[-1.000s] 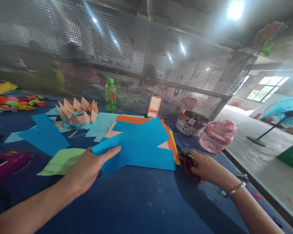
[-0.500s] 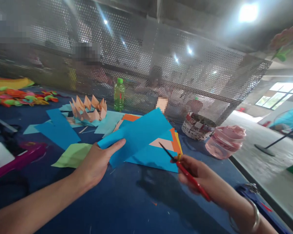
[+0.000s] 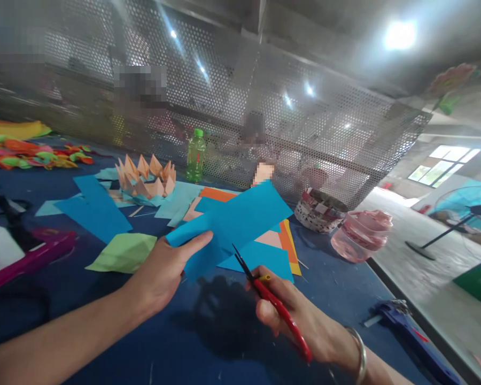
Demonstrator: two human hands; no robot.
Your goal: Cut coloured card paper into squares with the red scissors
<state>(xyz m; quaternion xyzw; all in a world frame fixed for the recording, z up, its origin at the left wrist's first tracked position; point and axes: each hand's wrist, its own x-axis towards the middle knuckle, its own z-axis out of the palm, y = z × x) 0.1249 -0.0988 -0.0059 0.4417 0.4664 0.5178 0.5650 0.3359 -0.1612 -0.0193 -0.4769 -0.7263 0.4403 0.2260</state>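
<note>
My left hand (image 3: 172, 264) pinches a sheet of blue paper (image 3: 240, 216) between thumb and fingers, held up over the table. The paper is folded or doubled at its left end. In my right hand (image 3: 288, 305) is a pair of scissors (image 3: 274, 302) with red handles and dark, narrow blades. Their tips, slightly apart, point up and left at the lower edge of the blue paper; whether they touch it I cannot tell. Beneath lies a stack of coloured sheets, with an orange sheet (image 3: 289, 246) showing at its edge. A green paper piece (image 3: 122, 252) is beside my left wrist.
Behind stand a peach folded-paper ring (image 3: 146, 182), a green-capped bottle (image 3: 195, 155) and a patterned basket (image 3: 318, 211). A pink bottle (image 3: 363, 235) and a blue glue gun (image 3: 412, 334) are at right, near the table edge. A magenta tool (image 3: 36, 256) lies left.
My right hand has brought the scissors left, closer to the blue paper, and their tips have parted slightly. My left hand, still gripping the paper, has shifted slightly right.
</note>
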